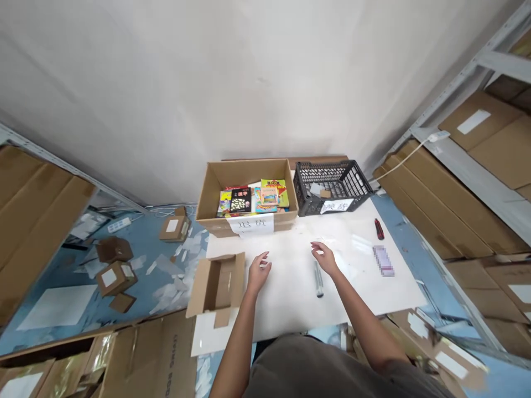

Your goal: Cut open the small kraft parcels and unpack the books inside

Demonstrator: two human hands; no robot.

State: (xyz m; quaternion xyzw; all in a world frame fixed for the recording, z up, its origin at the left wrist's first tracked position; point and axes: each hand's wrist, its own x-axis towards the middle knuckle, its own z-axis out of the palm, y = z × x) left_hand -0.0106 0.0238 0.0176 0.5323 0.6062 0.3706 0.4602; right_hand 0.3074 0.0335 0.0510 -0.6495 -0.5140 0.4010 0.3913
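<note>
My left hand point(259, 271) is held over the white tabletop point(286, 298), its fingers loosely curved and apart, with nothing in it. Just to its left lies an open cardboard box point(199, 287) with its flaps spread. My right hand point(324, 258) hovers farther right, thumb and fingers apart and holding nothing. Close beneath it lies a slim, greyish-green, tube-like object point(318, 281) with a dark end; its kind is unclear. A red and black utility knife point(379, 229) and a blurred-out purple rectangular item point(384, 261) lie toward the table's right edge.
At the table's back stand a labelled cardboard box point(199, 213) of colourful books point(241, 200) and a black plastic crate point(305, 207) with small scraps inside. Small cartons point(175, 226) and paper scraps litter the blue floor at left. Shelves point(498, 171) of cartons flank the right side.
</note>
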